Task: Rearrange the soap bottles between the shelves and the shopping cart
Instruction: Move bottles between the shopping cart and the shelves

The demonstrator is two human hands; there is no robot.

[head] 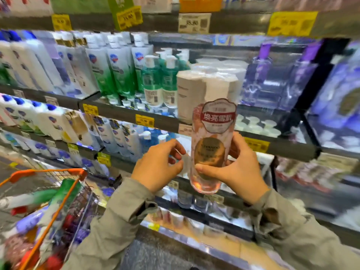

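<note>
Right hand (233, 168) wraps its fingers and thumb around the lower half of a tall pink soap bottle (213, 121), held upright before the shelves (116, 113). My left hand (157, 166) hovers curled just beside it; whether it touches, I cannot tell. The shopping cart (19, 175) sits down to my left, nearer that hand.
</note>
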